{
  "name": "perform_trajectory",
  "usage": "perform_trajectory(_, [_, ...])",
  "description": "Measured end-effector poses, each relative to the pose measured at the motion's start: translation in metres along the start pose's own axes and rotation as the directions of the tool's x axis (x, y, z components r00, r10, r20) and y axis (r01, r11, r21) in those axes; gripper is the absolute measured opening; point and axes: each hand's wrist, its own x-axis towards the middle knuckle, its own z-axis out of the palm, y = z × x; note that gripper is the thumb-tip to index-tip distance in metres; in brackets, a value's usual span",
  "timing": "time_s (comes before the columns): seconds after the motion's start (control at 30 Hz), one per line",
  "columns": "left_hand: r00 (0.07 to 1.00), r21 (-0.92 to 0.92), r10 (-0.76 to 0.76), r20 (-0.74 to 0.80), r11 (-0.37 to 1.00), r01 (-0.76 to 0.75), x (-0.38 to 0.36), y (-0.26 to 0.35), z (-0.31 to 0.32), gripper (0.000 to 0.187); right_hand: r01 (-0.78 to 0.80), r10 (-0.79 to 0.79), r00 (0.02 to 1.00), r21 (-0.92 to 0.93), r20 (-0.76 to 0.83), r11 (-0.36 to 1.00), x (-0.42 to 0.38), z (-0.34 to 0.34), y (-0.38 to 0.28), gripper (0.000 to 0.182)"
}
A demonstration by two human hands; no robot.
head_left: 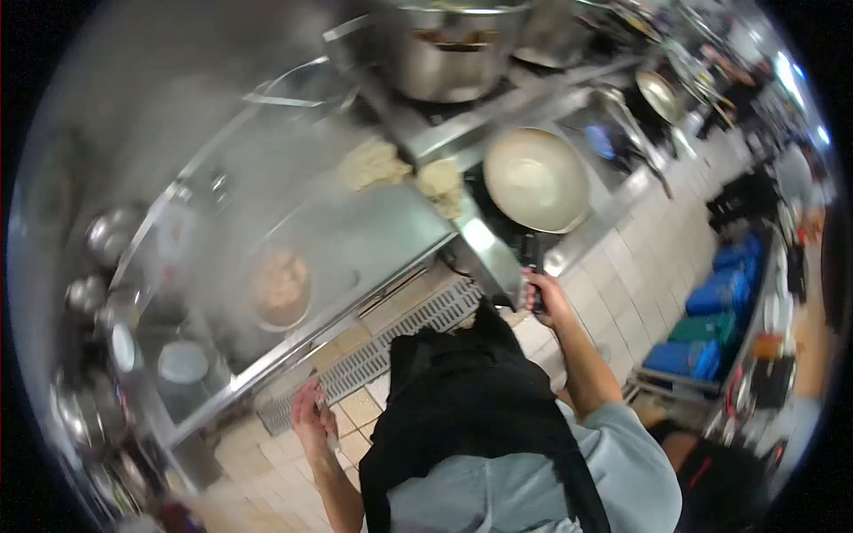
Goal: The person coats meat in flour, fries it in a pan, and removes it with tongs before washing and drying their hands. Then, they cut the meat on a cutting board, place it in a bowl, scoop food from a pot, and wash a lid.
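My right hand [546, 298] is closed around the black handle [532, 253] of a frying pan. The frying pan [537, 180] has a pale inside and sits level on the stove, with no food visible in it. Lower on the left, away from the counter, my left hand [312, 419] has its fingers curled. Something small and whitish shows by its palm, too blurred to name. Two crumpled pale cloths, a larger one [375, 165] and a smaller one [441, 185], lie left of the pan.
On the steamy steel counter [355, 240] stands a round dish [283, 289] of orange-pink food. Large steel pots [458, 67] occupy the back burners. A blue flame [601, 140] shows right of the pan. Blue containers [718, 291] fill a rack at right; a floor grate [404, 342] runs below the counter.
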Motion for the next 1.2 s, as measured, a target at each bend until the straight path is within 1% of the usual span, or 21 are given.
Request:
perform_trajectory(0.07, [0.998,0.015,-0.049,-0.04,0.999,0.05,-0.001,-0.001,-0.004,0.024,0.002,-0.003,0.999,0.009,0.053,1.0,-0.001,-0.017,0.011,0.035])
perform_trajectory(0.13, [0.997,0.017,-0.072,0.026,0.997,0.072,0.006,0.0,-0.01,0.023,0.025,-0.026,1.0,-0.034,-0.003,0.999,-0.017,-0.007,0.01,0.036])
perform_trajectory(0.17, [0.998,0.003,-0.054,-0.02,0.999,0.054,0.009,0.001,-0.012,0.023,0.002,-0.003,1.0,-0.039,-0.028,0.999,-0.021,-0.006,0.013,0.038])
perform_trajectory(0.23, [0.987,-0.057,-0.075,0.143,0.995,0.083,0.022,0.003,-0.009,0.022,-0.014,0.011,0.998,-0.044,-0.062,0.999,-0.029,-0.016,0.022,0.04])
perform_trajectory(0.3, [0.983,-0.075,-0.091,0.16,0.992,0.104,0.034,0.0,-0.017,0.022,-0.037,0.034,0.992,-0.024,-0.118,0.999,-0.039,-0.026,0.032,0.05])
perform_trajectory(0.33, [0.978,-0.088,-0.106,0.182,0.988,0.123,0.033,-0.005,-0.018,0.022,-0.03,0.027,0.991,-0.026,-0.129,0.999,-0.044,-0.034,0.034,0.05])
perform_trajectory(0.4, [0.987,0.05,-0.142,0.07,0.989,0.138,0.028,0.001,-0.017,0.021,-0.003,-0.015,0.978,-0.087,-0.209,0.996,-0.063,-0.049,0.042,0.056])
perform_trajectory(0.43, [0.989,0.127,-0.137,0.055,0.983,0.129,0.023,0.002,-0.011,0.02,-0.007,-0.024,0.979,-0.155,-0.2,0.988,-0.069,-0.065,0.045,0.057])
perform_trajectory(0.47, [0.993,0.118,-0.114,0.004,0.987,0.113,0.024,-0.005,-0.011,0.02,-0.058,0.014,0.967,-0.167,-0.255,0.984,-0.075,-0.07,0.044,0.052])
perform_trajectory(0.5, [0.995,0.115,-0.096,-0.027,0.988,0.098,0.027,-0.012,-0.013,0.02,-0.045,-0.003,0.961,-0.167,-0.275,0.985,-0.089,-0.065,0.041,0.038])
perform_trajectory(0.53, [0.991,0.157,-0.13,0.019,0.98,0.126,0.025,-0.003,-0.007,0.022,-0.079,0.002,0.929,-0.193,-0.37,0.978,-0.095,-0.07,0.04,0.036])
perform_trajectory(0.6, [0.98,0.222,-0.114,0.16,0.972,0.077,0.035,-0.001,-0.01,0.025,-0.033,-0.037,0.93,-0.183,-0.364,0.983,-0.1,-0.088,0.048,0.034])
perform_trajectory(0.63, [0.974,0.243,-0.1,0.203,0.969,0.049,0.038,0.005,-0.001,0.026,-0.038,-0.053,0.908,-0.208,-0.416,0.977,-0.104,-0.09,0.05,0.035])
perform_trajectory(0.67, [0.973,0.306,-0.164,0.164,0.946,0.108,0.028,0.021,0.028,0.024,-0.073,-0.043,0.893,-0.24,-0.448,0.968,-0.109,-0.089,0.046,0.036])
perform_trajectory(0.7, [0.972,0.365,-0.21,0.107,0.918,0.158,0.02,0.036,0.052,0.024,-0.077,-0.042,0.911,-0.27,-0.41,0.96,-0.116,-0.091,0.046,0.038])
perform_trajectory(0.8, [0.89,0.513,-0.292,0.35,0.855,0.079,0.042,0.054,0.081,0.021,-0.042,-0.121,0.901,-0.36,-0.417,0.932,-0.126,-0.111,0.072,0.036])
perform_trajectory(0.83, [0.907,0.44,-0.144,0.395,0.897,-0.049,0.032,0.052,0.108,0.022,-0.023,-0.134,0.887,-0.33,-0.443,0.944,-0.132,-0.119,0.081,0.036])
perform_trajectory(0.93, [0.832,0.483,-0.158,0.532,0.864,-0.145,-0.004,0.072,0.188,0.021,0.004,-0.129,0.856,-0.242,-0.5,0.97,-0.157,-0.156,0.112,0.035])
perform_trajectory(1.0, [0.765,0.466,-0.161,0.624,0.863,-0.198,-0.005,0.062,0.223,0.023,-0.027,-0.12,0.826,-0.251,-0.55,0.968,-0.182,-0.189,0.133,0.035])
perform_trajectory(1.07, [0.676,0.555,-0.256,0.691,0.786,-0.27,-0.024,0.054,0.27,0.023,0.012,-0.13,0.782,-0.194,-0.609,0.981,-0.21,-0.224,0.155,0.035])
perform_trajectory(1.2, [0.557,0.49,-0.27,0.785,0.822,-0.291,-0.117,0.015,0.377,0.021,0.042,0.023,0.631,0.064,-0.776,0.997,-0.254,-0.304,0.213,0.033])
